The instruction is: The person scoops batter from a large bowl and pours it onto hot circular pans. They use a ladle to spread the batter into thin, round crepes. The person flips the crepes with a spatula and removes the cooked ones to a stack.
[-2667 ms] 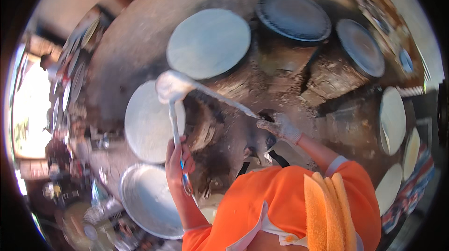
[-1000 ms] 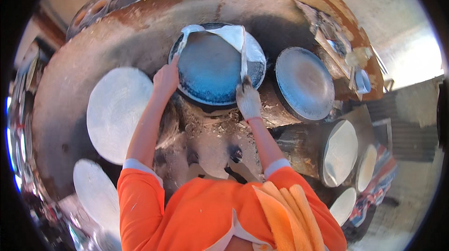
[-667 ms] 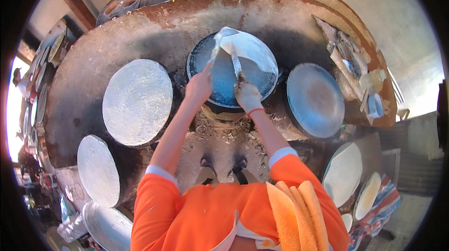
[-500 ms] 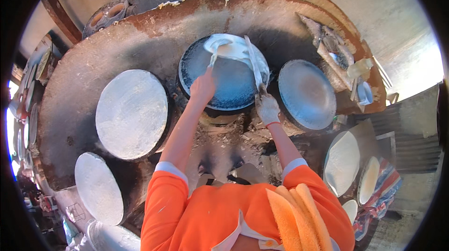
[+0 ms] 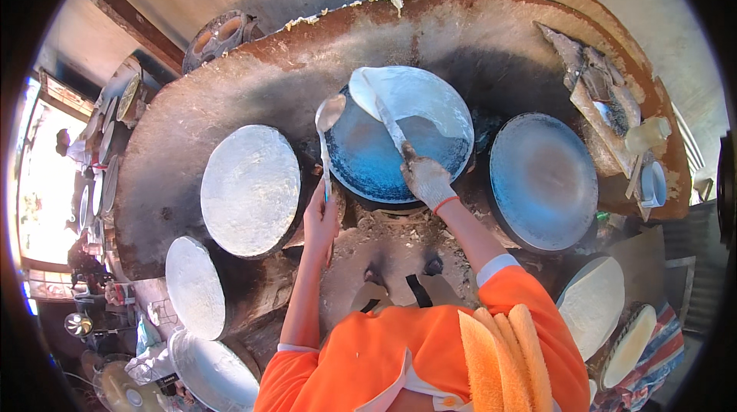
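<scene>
My left hand point(image 5: 321, 216) is closed round the handle of a ladle point(image 5: 325, 155). The ladle's bowl is beside the left rim of the middle round griddle point(image 5: 361, 159). A pale, thin layer of batter point(image 5: 422, 93) covers the far part of that dark griddle, its near edge curved. My right hand point(image 5: 427, 176), in a whitish glove with dark-stained fingertips, grips a long flat spatula point(image 5: 390, 122) over the near right of the griddle. The spatula's blade slants up and left across the batter, its tip near the far left rim.
White-covered round pans point(image 5: 252, 189) stand on the left, a bare greyish griddle point(image 5: 543, 182) on the right. A curved clay counter point(image 5: 165, 151) surrounds them. At the far right are a plastic jug point(image 5: 647, 136), a light blue cup point(image 5: 653, 184) and a wooden board point(image 5: 591, 117).
My left hand has drawn back toward me, taking the ladle off the batter to the rim. My right hand has swung the spatula leftward, and the batter covers more of the griddle. The view has shifted.
</scene>
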### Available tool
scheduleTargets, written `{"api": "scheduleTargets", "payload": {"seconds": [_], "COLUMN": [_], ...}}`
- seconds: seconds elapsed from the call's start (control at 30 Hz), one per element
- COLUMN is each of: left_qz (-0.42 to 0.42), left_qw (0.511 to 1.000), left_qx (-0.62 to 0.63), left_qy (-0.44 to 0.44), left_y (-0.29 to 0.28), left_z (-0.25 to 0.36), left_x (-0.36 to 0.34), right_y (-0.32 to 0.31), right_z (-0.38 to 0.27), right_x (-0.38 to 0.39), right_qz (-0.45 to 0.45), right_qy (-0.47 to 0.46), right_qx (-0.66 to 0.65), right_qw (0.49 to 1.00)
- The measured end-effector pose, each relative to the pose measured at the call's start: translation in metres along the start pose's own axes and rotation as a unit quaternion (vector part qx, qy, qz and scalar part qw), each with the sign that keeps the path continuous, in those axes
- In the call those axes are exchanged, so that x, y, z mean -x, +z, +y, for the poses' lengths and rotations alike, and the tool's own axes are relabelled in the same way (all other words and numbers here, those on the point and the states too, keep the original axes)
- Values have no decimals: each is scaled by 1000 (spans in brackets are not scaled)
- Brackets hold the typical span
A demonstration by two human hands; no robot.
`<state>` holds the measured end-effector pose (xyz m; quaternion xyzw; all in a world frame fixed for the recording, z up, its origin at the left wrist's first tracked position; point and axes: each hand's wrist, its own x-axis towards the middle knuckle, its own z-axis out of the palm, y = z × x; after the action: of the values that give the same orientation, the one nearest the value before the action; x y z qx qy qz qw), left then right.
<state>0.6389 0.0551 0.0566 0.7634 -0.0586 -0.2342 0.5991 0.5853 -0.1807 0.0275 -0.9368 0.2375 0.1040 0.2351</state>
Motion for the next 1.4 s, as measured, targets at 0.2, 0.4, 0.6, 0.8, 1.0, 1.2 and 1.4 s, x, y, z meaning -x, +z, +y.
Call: {"api": "scheduleTargets", "payload": {"seconds": [0.2, 0.4, 0.6, 0.8, 1.0, 1.2, 1.4], "left_qz": [-56, -28, 2, 24, 24, -15, -144], "left_qw": [971, 904, 777, 780, 792, 906, 982], "left_qx": [-193, -312, -593, -611, -608, -409, 57], "left_qy": [129, 292, 213, 134, 52, 106, 111], "left_y": [25, 101, -7, -46, -19, -40, -97], "left_z": [36, -2, -22, -44, -43, -57, 21], "left_x": [-105, -172, -93, -38, 31, 105, 100], "right_y": [-18, 15, 44, 13, 13, 35, 45], "right_z": [53, 32, 56, 45, 19, 86, 27], "right_x": [0, -8, -14, 14, 1, 76, 137], "right_qz": [60, 136, 87, 44, 97, -107, -136], "right_qy": [18, -99, -8, -82, -189, -171, 120], "right_qx": [39, -12, -62, -93, -77, -261, -677], "right_qw": [997, 986, 994, 991, 974, 944, 713]}}
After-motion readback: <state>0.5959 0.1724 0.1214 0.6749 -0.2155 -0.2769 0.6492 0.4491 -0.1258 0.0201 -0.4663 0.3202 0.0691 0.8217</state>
